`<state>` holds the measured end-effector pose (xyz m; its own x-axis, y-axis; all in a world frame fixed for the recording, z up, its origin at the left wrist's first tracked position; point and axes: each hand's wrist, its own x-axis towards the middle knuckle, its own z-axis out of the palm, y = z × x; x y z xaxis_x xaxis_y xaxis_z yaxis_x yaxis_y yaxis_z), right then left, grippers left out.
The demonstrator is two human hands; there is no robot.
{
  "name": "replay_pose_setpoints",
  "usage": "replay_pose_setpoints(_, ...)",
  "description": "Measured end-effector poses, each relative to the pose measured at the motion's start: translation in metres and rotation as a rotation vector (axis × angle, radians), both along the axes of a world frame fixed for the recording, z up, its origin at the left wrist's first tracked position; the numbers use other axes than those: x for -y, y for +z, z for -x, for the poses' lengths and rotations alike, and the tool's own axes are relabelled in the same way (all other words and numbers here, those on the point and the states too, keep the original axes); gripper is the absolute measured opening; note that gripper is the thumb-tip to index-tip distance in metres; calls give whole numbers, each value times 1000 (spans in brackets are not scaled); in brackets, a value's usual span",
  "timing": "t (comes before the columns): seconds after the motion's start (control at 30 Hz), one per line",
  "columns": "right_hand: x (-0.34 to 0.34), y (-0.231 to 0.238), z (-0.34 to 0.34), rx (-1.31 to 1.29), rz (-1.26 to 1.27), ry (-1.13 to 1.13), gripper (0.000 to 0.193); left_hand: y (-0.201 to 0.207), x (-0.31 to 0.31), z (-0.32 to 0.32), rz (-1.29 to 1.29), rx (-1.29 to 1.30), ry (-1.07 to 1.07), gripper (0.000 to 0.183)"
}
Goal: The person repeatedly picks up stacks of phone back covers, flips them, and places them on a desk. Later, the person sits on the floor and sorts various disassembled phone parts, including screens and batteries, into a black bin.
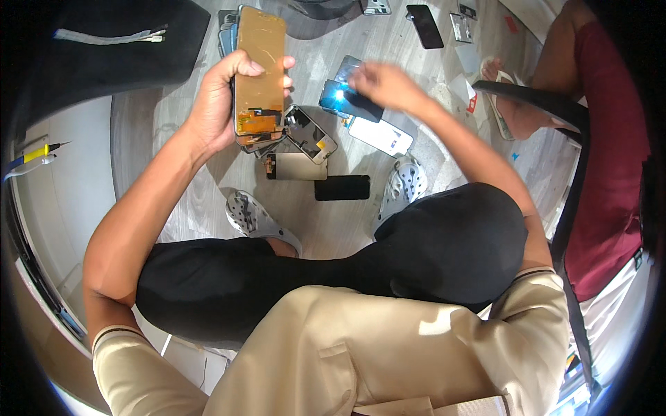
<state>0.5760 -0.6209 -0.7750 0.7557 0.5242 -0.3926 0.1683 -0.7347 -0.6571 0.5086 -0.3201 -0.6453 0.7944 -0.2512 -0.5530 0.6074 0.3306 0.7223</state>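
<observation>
My left hand (222,104) is closed round a stack of phone screens, its thumb across the gold-coloured back of the top phone screen (261,41). An orange ribbon cable and dark connector strip show at that screen's lower end. My right hand (381,84), blurred by motion, is over two dark glossy phone screens (333,97) on the floor; one reflects a bright light. Whether its fingers hold anything is hidden by the blur. A white-faced phone screen (381,136) lies just below them. Under my left hand are an opened phone frame (316,135) and a pale screen panel (298,166).
A black phone screen (342,187) lies between my shoes. Farther off are another black phone (425,26) and a phone part (460,28). A person in dark red clothing (607,152) sits at the right, behind a dark chair arm (534,100). A yellow-and-blue tool (35,156) is at left.
</observation>
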Motion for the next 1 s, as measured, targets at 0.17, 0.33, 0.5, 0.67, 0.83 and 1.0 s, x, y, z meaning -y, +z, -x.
replay_pose_setpoints(0.17, 41, -91, 55, 348, 135, 71, 67, -2, -20, -3, -22, -8, 71, 55)
replay_pose_setpoints(0.33, 41, -81, 37, 257, -43, 102, 42, -6, -20, -4, -75, -9, 81, 57)
replay_pose_setpoints(0.5, 49, -24, 24, 615, -336, 288, 27, -5, -18, -3, -61, -12, 33, 59)
replay_pose_setpoints(0.67, 38, 23, 23, 892, -459, 283, 28, -3, -14, -3, -39, -14, 5, 60)
replay_pose_setpoints(0.83, 19, 65, 16, 938, -634, 231, 33, -1, -7, -1, -43, -51, -86, 72)
replay_pose_setpoints(1.0, -17, 94, 0, 931, -816, 250, 45, 3, 9, 1, 184, -89, -59, 90)
